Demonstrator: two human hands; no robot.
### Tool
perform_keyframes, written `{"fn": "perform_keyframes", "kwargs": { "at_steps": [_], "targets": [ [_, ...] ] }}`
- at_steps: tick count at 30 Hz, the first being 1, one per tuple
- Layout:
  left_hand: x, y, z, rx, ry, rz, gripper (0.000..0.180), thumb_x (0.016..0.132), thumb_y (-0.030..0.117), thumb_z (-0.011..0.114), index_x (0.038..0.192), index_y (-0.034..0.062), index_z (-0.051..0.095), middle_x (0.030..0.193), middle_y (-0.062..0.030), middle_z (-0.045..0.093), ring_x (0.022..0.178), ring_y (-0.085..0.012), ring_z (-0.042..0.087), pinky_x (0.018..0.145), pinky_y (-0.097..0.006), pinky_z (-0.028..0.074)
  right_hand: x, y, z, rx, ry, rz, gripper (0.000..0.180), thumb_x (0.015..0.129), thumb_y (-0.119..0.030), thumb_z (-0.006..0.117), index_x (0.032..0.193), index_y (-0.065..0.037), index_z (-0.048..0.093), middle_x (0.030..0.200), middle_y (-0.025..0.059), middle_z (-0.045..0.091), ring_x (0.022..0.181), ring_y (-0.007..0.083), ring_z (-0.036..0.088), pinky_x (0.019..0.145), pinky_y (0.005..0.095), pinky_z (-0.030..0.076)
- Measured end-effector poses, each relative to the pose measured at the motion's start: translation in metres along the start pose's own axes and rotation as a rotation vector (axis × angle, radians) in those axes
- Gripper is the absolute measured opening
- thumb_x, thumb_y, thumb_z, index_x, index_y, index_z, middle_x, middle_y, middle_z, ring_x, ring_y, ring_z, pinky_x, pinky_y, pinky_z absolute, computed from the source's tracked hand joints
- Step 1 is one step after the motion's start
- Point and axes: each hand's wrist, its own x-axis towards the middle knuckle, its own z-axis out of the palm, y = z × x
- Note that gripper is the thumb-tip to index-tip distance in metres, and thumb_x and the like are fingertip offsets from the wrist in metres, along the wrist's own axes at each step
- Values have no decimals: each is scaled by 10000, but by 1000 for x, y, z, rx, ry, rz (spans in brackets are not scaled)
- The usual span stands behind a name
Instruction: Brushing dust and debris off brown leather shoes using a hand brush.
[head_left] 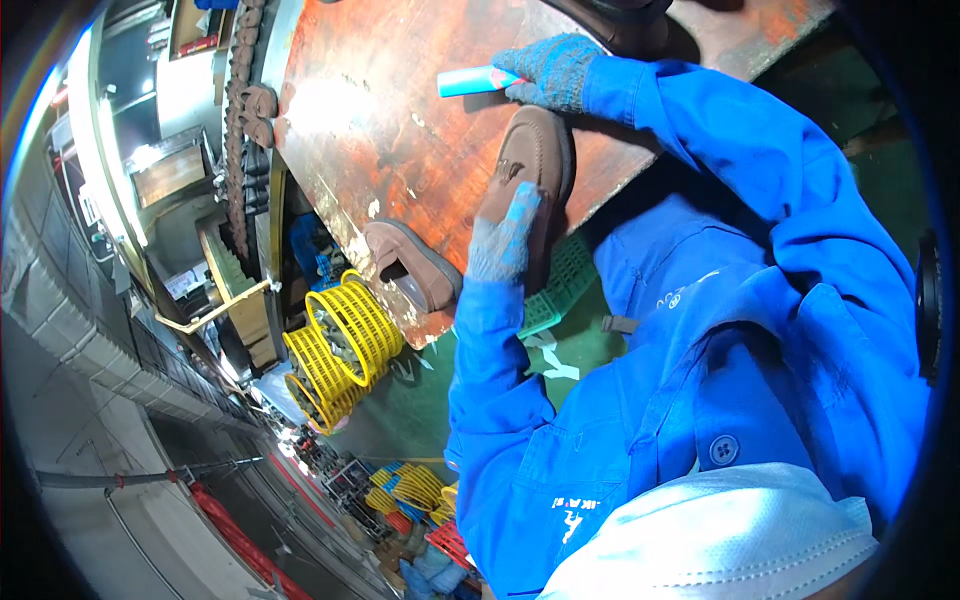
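Observation:
A brown loafer (538, 150) lies on the worn reddish worktop (380, 110) near its edge. My left hand (503, 238), in a grey-blue knit glove, grips the near end of this shoe. My right hand (552, 70), gloved the same way, holds a light blue stick-shaped tool (472, 82) just beyond the shoe, its tip pointing left over the worktop. Both sleeves are bright blue. A second brown shoe (412, 264) sits at the worktop's edge, to the left of my left hand.
A black shoe (622, 22) stands at the far end of the worktop. Yellow wire baskets (340, 345) and a green crate (562, 285) sit below the table on the green floor. A line of shoes (255, 105) runs along the left.

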Motion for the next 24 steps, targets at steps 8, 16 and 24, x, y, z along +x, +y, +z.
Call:
{"fn": "perform_keyframes", "kwargs": {
  "at_steps": [8,16,24],
  "targets": [
    [-47,-1,25,-1313,365,-55,477,1029,344,490,1424,79,463,1337,-111,582,1162,-279,595,979,-454,519,-54,5,7,766,246,64,403,965,-400,590,1216,-92,655,914,98,694,820,199,639,764,340,503],
    [-49,8,53,-1207,409,152,485,1035,315,482,1449,70,419,1356,-120,552,1168,-277,584,980,-436,519,-142,-35,-6,835,153,-313,370,1012,-225,515,1278,23,579,1111,195,678,1016,297,675,880,348,528],
    [-40,0,69,-1204,470,140,500,1029,283,512,1449,36,402,1306,-127,559,1131,-244,588,954,-394,528,-158,-52,-4,899,-8,-121,376,1033,-206,483,1336,11,536,1184,167,668,1115,223,642,959,339,488]
  ]
}}
